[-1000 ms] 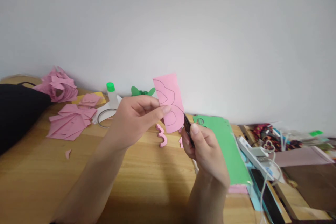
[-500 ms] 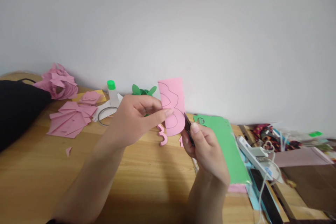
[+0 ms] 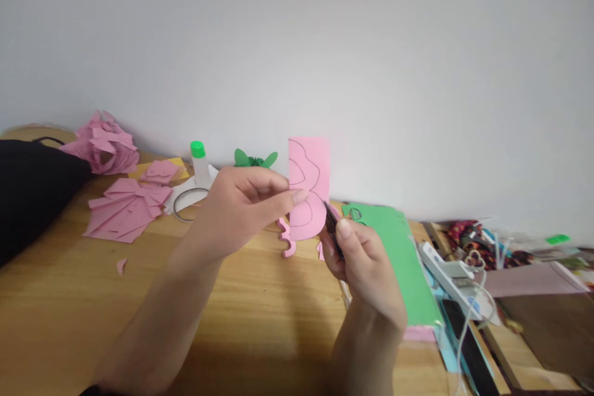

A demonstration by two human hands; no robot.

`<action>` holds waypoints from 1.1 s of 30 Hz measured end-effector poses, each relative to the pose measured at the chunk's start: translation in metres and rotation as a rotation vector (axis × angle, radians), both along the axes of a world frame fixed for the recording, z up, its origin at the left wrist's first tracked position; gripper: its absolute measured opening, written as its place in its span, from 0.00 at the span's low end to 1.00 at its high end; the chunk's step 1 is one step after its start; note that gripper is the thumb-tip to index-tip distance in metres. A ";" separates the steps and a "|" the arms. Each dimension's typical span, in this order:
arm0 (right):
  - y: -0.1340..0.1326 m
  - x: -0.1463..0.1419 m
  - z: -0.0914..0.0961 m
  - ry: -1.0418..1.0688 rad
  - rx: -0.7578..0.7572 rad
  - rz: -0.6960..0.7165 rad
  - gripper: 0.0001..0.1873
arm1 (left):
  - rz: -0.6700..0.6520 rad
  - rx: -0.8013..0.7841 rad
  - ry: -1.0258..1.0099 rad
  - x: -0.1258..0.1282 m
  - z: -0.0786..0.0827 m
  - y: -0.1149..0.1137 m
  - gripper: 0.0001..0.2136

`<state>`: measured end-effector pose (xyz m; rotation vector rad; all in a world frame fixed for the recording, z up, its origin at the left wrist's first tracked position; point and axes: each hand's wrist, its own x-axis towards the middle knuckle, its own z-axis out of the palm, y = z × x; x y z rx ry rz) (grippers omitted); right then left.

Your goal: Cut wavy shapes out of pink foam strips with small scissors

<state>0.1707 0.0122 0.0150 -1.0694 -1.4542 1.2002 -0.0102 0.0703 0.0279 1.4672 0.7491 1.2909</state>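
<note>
My left hand (image 3: 260, 198) pinches the left edge of a pink piece of paper (image 3: 315, 164) between thumb and fingers. Curved dark lines are drawn on the paper, and its lower right corner is cut to a rounded edge. Dark scissors (image 3: 332, 223) are held in my right hand (image 3: 364, 253), their blades at the paper's right edge near mid-height. My right fingers hide most of the handles. Below the paper, a pink curved cutout (image 3: 288, 248) lies on the wooden table (image 3: 260, 322).
Pink paper scraps (image 3: 127, 210), a crumpled pink paper pile (image 3: 104, 145) and a glue stick (image 3: 198, 161) lie left. A green paper figure (image 3: 255, 159) stands behind my left hand. Green sheets (image 3: 399, 260), a power strip (image 3: 448, 278) and a phone (image 3: 468, 346) are right.
The pink paper has turned slightly and shifted a little to the right, now more upright. The scissor blades have moved slightly left at its edge, with both hands nearly in place.
</note>
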 end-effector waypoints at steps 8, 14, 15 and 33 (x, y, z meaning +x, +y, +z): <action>0.000 -0.004 0.004 -0.020 -0.008 0.000 0.27 | 0.080 -0.022 -0.024 0.003 -0.003 0.000 0.09; -0.001 -0.001 0.000 -0.019 -0.009 0.003 0.26 | 0.066 0.007 0.014 0.000 0.000 -0.001 0.12; -0.001 0.000 -0.001 -0.022 -0.018 0.007 0.26 | 0.067 0.018 0.028 -0.001 0.000 -0.001 0.12; -0.002 -0.002 0.002 -0.070 0.002 -0.003 0.28 | -0.112 0.007 -0.018 0.000 0.005 -0.004 0.15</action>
